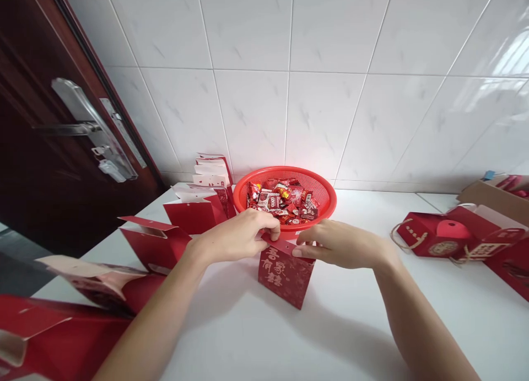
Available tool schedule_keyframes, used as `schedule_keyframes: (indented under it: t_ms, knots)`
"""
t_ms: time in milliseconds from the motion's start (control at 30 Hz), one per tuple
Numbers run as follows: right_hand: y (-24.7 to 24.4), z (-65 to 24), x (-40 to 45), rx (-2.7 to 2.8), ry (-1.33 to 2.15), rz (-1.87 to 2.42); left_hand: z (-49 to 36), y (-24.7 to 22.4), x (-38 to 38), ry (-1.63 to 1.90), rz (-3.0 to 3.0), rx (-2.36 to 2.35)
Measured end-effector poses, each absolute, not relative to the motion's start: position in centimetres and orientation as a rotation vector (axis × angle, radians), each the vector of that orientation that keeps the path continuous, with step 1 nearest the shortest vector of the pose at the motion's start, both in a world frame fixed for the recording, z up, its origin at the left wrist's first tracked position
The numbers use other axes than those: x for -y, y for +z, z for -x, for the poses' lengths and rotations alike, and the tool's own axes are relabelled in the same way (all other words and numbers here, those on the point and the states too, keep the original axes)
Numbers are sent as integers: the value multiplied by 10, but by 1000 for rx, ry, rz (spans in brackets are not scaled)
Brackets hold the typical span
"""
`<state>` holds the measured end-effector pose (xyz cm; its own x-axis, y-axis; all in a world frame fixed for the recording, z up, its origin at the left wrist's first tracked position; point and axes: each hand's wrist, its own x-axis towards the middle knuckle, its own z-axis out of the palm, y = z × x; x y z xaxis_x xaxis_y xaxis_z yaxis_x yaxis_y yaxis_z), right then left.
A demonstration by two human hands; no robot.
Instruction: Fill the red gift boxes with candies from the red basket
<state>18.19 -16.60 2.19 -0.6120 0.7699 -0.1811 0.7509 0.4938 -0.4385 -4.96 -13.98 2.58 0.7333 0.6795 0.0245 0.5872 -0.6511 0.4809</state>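
Observation:
A red gift box [285, 279] with pale Chinese lettering stands on the white table in front of me. My left hand [243, 233] is closed on the left end of its top edge, fingers curled over it. At the right end of that edge, my right hand [339, 243] pinches the top flap, thumb on the near face. Two small holes show in the flap between the hands. Just behind the box sits a red plastic basket [330, 202] of wrapped candies [281, 202]. The box's inside is hidden from me.
Several open red boxes [152, 243] line the left side of the white table [231, 337]. To the right are red boxes [438, 235] with rope handles and a cardboard carton [475, 192]. A tiled wall [318, 116] rises behind; a dark door [28, 149] stands at left.

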Motion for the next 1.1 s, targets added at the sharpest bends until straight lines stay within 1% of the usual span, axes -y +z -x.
schedule_keyframes:
  t_ms: [133, 233, 367, 433, 600, 767, 867, 1000, 1100]
  knots:
    - [18, -181, 168, 2636, 753, 1335, 50, 25, 138, 229, -2441, -992]
    - [12, -181, 176, 2574, 614, 1344, 50, 24, 136, 203, -2435, -984]
    - [2, -179, 190, 2432, 378, 1556, 48, 22, 134, 224, -2420, -965]
    - [-4, -179, 196, 2377, 335, 1612, 46, 22, 135, 219, -2411, -961]
    - [-22, -180, 202, 2289, 378, 1563, 43, 22, 140, 185, -2418, -1009]
    - [-47, -179, 202, 2211, 291, 1498, 42, 19, 139, 196, -2435, -995]
    - [-58, -180, 203, 2125, 345, 1401, 42, 20, 139, 169, -2433, -973]
    - [-58, -193, 211, 1997, 497, 1272, 47, 28, 146, 122, -2440, -825]
    - [-47, -231, 228, 1874, 562, 1357, 55, 35, 154, 221, -2507, -751]
